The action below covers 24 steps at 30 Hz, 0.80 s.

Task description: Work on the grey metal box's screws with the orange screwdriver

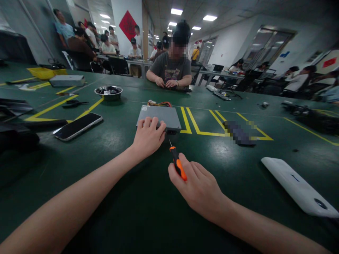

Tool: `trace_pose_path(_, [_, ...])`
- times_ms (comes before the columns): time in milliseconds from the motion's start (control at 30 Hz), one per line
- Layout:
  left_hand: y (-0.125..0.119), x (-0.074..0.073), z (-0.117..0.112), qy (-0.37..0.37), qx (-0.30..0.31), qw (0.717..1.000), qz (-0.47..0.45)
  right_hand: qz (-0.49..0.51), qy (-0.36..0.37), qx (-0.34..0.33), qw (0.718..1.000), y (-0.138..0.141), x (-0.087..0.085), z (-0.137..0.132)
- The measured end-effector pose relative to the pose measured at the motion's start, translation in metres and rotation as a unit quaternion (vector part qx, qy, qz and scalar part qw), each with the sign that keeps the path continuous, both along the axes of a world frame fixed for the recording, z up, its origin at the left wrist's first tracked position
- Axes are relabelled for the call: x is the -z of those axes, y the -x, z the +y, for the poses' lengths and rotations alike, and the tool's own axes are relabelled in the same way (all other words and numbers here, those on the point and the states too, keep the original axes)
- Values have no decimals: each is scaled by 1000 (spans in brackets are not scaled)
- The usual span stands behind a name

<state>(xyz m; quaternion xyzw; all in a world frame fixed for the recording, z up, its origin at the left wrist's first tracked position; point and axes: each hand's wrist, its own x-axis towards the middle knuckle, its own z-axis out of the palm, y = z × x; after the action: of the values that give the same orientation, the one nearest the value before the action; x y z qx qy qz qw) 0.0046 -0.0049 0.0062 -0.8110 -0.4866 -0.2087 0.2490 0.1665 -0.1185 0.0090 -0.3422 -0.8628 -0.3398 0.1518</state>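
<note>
A grey metal computer power supply (169, 118) lies on the green table, with coloured cables (160, 103) coming out at its far side and a socket facing me. My left hand (149, 135) grips its near edge, fingers bent over the top; the hand covers the front left part. In my right hand (198, 180) is an orange and black screwdriver (178, 164), held between thumb and fingers. Its thin shaft points up toward the power supply's socket end, and the tip looks apart from the case.
Left of centre are a metal bowl (108, 92) of small parts and a phone (78, 127). Further back lie a grey box (66, 80) and a yellow basket (46, 73). A white device (299, 185) lies at right. A person (172, 63) works opposite.
</note>
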Motion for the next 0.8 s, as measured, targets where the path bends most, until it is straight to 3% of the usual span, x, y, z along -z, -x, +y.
trace_pose_path(167, [0, 1, 0, 4, 5, 1000, -14, 19, 35, 49, 998, 2, 4, -2])
trace_pose_path(333, [1, 1, 0, -4, -5, 1000, 8, -7, 17, 4, 1000, 4, 4, -3])
trace_pose_path(567, [1, 1, 1, -5, -5, 1000, 7, 25, 25, 47, 998, 1, 4, -1])
trace_pose_path(800, [1, 1, 1, -2, 4, 1000, -5, -14, 4, 12, 1000, 3, 3, -2])
